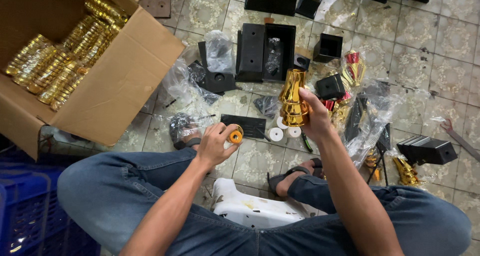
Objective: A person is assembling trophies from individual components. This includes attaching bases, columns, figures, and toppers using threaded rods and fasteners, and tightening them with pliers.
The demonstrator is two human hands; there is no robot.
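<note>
Cardboard box (115,81) at far left, open, filled with gold parts (60,61). Left hand (216,145), above the left knee, fingers closed around a small orange roll (235,136). Two white discs (284,133) lie on the tiled floor (400,41) just beyond it. Right hand (316,117) grips a gold cup piece (293,98) upright, fingers wrapped around its lower part, held above the floor. Black square bases (265,51) and plastic bags (219,50) lie scattered behind; another black base (427,150) at right.

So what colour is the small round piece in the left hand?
Orange, on the small round piece in the left hand; head view.
</note>
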